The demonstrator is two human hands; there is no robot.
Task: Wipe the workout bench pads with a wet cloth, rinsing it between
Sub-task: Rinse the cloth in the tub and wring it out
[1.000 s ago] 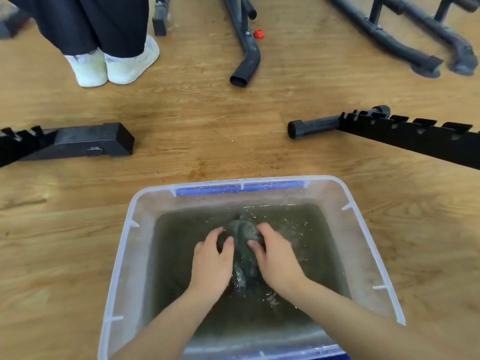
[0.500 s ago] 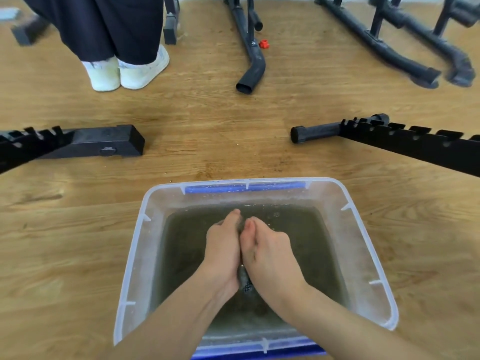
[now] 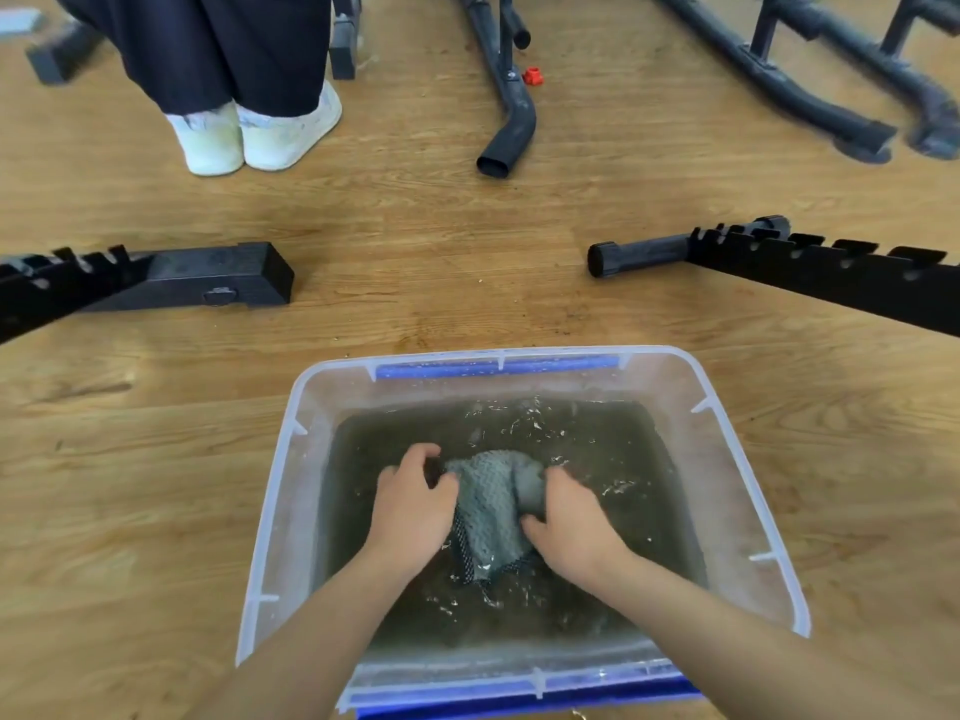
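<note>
The grey cloth [image 3: 491, 504] sits bunched in murky water inside the clear plastic tub [image 3: 748, 491], gripped by curled left hand [image 3: 413, 504] and right hand [image 3: 569, 522]; rinsing appears underway, wringing and further pad wiping presumably outstanding.

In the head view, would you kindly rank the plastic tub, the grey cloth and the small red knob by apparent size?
1. Plastic tub, though it is nearest the camera.
2. Grey cloth, bunched between both hands.
3. Red knob, farthest away.
</note>
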